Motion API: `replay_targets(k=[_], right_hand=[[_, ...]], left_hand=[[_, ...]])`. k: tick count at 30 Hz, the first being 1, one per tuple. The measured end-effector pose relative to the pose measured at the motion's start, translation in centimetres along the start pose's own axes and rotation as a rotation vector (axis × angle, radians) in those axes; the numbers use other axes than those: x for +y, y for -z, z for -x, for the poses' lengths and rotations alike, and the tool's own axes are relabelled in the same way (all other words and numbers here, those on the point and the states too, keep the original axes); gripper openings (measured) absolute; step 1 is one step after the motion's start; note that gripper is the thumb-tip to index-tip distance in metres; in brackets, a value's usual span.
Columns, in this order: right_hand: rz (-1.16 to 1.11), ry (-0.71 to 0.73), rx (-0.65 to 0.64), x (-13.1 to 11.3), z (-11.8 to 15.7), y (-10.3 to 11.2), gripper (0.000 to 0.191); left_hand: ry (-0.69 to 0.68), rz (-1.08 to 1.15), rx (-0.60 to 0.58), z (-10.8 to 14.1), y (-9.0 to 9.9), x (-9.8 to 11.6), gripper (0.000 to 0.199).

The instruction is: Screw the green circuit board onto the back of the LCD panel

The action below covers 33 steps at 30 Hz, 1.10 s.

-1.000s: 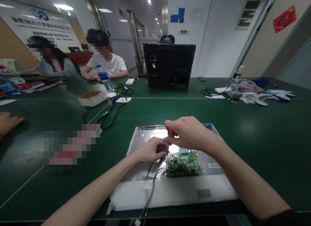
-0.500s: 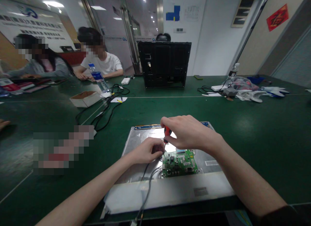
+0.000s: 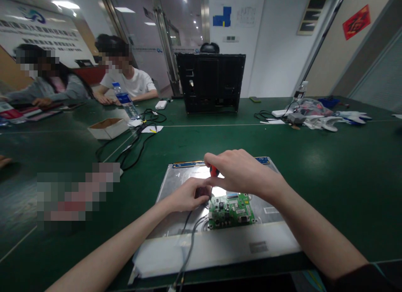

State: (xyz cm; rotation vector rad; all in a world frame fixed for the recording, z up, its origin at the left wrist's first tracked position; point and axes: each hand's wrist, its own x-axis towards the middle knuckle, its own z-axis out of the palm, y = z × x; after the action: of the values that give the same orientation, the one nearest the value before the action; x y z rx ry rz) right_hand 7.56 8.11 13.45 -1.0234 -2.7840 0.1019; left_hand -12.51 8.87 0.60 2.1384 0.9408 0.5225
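Observation:
A screwdriver (image 3: 214,171) with a red and black handle stands upright in my right hand (image 3: 241,168), whose fingers close around the top of the handle. Its tip is hidden behind my fingers. Close below, my left hand (image 3: 190,195) curls its thumb and fingers together beside the shaft; what they pinch is hidden. Both hands are over the upper left corner of a green circuit board (image 3: 232,212). The board lies on the silvery metal back of a display panel (image 3: 226,241), flat on the green table. Grey cables (image 3: 192,246) run from the board's left side toward me.
A black monitor housing (image 3: 212,82) stands across the table. Left of it are a water bottle (image 3: 125,101), an open white box (image 3: 108,128) and black cables (image 3: 140,145). Gloves and plastic bags (image 3: 323,116) lie at the right. Two people sit at the far left.
The screwdriver and my right hand have come slightly lower and left, nearer my left hand, and less of the handle and shaft shows. The whole view has shifted a little.

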Motion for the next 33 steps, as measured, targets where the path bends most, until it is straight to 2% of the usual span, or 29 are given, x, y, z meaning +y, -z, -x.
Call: replay_targets(k=[5, 12, 20, 30, 33], right_hand=[[-0.008, -0.005, 0.010, 0.10, -0.11, -0.26, 0.026], [-0.099, 0.063, -0.030, 0.14, 0.30, 0.15, 0.019], [-0.069, 0.079, 0.028, -0.09, -0.06, -0.45, 0.012], [0.025, 0.027, 0.056, -0.19, -0.21, -0.55, 0.016], [0.051, -0.010, 0.069, -0.30, -0.36, -0.65, 0.023]], left_hand=[[0.007, 0.007, -0.004, -0.09, 0.03, 0.09, 0.009], [-0.030, 0.047, -0.017, -0.27, 0.16, 0.20, 0.004], [-0.003, 0.018, -0.018, -0.21, 0.01, -0.22, 0.003], [0.002, -0.036, 0.010, -0.07, 0.15, 0.25, 0.005], [-0.009, -0.031, -0.006, -0.18, 0.38, 0.40, 0.007]])
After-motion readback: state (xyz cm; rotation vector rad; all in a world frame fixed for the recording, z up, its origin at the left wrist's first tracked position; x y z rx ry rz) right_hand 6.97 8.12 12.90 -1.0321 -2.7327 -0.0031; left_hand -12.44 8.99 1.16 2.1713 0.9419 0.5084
